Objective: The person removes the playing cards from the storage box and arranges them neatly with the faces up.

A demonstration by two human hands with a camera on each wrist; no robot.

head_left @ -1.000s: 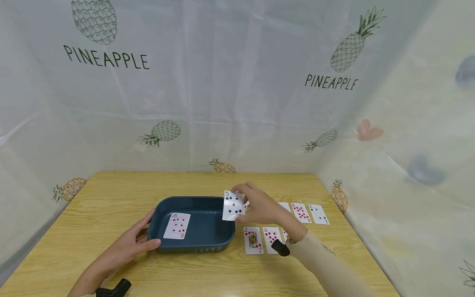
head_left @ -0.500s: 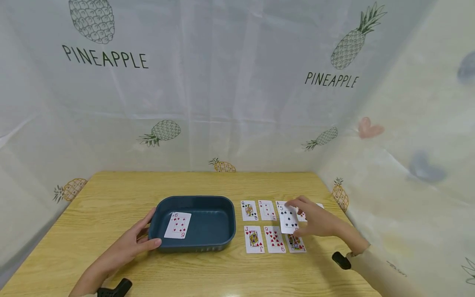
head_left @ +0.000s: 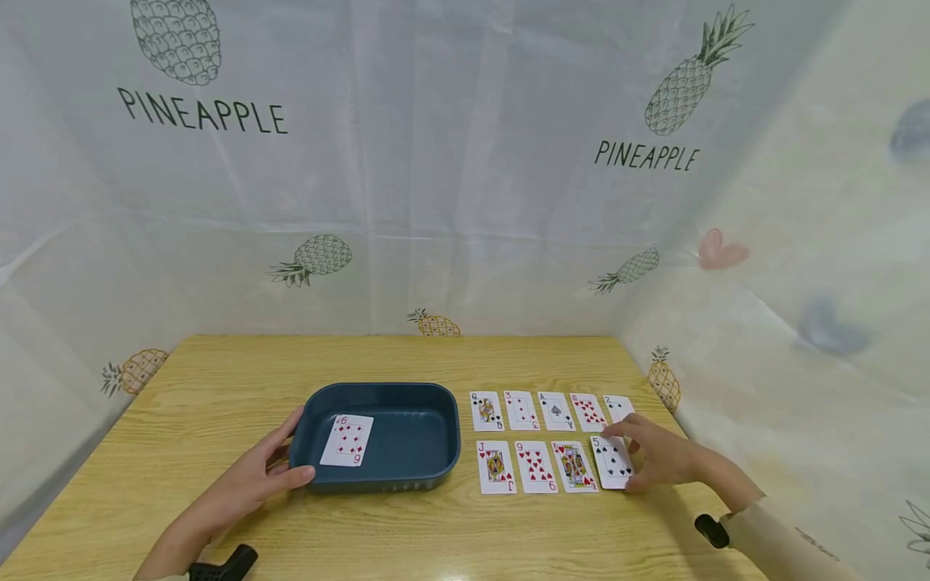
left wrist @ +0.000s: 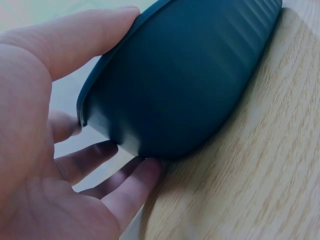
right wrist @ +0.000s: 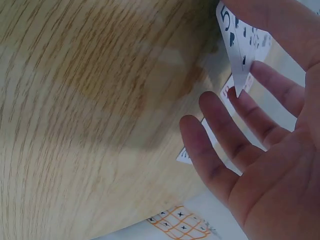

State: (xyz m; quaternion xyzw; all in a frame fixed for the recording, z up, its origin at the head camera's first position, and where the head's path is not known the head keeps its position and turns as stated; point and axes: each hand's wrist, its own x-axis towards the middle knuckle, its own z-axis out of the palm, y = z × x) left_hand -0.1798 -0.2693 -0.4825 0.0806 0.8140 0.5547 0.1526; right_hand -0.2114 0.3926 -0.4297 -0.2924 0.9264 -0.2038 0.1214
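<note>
In the head view, my left hand (head_left: pixel 269 466) holds the left end of a dark blue rectangular dish (head_left: pixel 414 460). The left wrist view shows the thumb at the rim of the dish (left wrist: pixel 185 85) and fingertips against its outer wall. A six of diamonds (head_left: pixel 348 441) lies face up inside. Over at the right, my right hand (head_left: pixel 657 453) pinches a five of spades (head_left: pixel 613 462) by its edges, thumb at the near edge and a finger at the far one. The right wrist view shows this five of spades (right wrist: pixel 237 47) tilted, with the other fingers spread.
A back row of face-up cards runs from a queen (head_left: pixel 486 411) to a two (head_left: pixel 617 407), partly covered by my right hand. In front lie a jack (head_left: pixel 496 468), a nine (head_left: pixel 535 467) and a king (head_left: pixel 576 467). Pineapple-print cloth (head_left: pixel 436 202) hangs around the wooden table (head_left: pixel 378 532).
My right hand has carried the five of spades from the dish's right rim over the cards, to the right end of the front row. The left hand has stayed at the dish.
</note>
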